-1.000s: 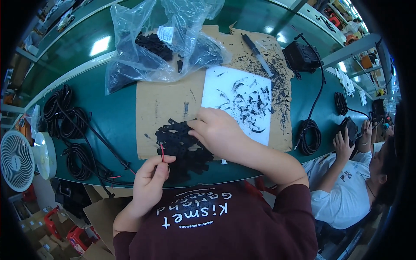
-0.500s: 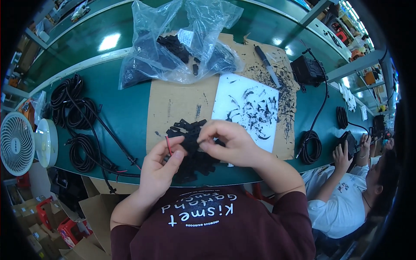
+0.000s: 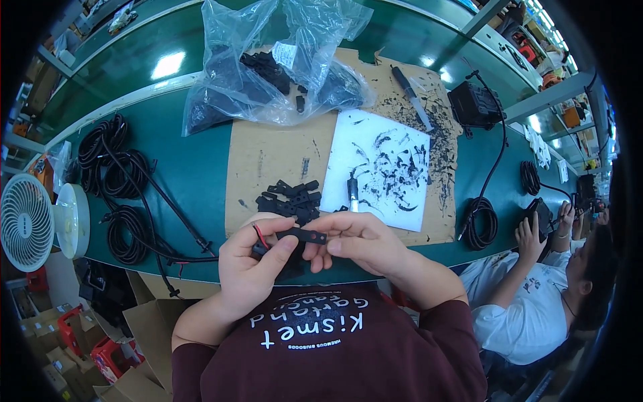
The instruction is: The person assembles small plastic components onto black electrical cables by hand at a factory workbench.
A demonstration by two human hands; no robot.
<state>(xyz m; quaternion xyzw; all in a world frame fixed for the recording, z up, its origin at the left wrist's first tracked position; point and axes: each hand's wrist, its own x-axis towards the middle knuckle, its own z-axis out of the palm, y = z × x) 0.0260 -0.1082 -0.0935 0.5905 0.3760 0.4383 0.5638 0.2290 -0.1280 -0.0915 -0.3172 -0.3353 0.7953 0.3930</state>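
In front of my chest, a flat black strip with small round holes [image 3: 311, 236] is held between both hands. My left hand [image 3: 249, 258] pinches its left end between thumb and fingers. A thin red piece [image 3: 260, 236] also sticks up from that hand; its kind is unclear. My right hand [image 3: 365, 244] has its thumb and fingers closed at the strip's right end. Just beyond lies a pile of similar black strips [image 3: 295, 197], partly hidden by my hands. A short black-handled tool with a pale lower end [image 3: 353, 191] rests on the white board [image 3: 335, 177].
Brown cardboard [image 3: 278, 151] lies under the marked board. A clear plastic bag of black parts [image 3: 268, 87] and a marker-like tool [image 3: 410, 97] lie beyond. Coiled black cables [image 3: 127, 234] and a white fan [image 3: 27, 224] are left; a cable coil [image 3: 480, 224] and a person [image 3: 529, 288] are right.
Both hands have drawn back from the pile toward me. The perforated strip now shows between them, and the black-handled tool on the board has come into sight.
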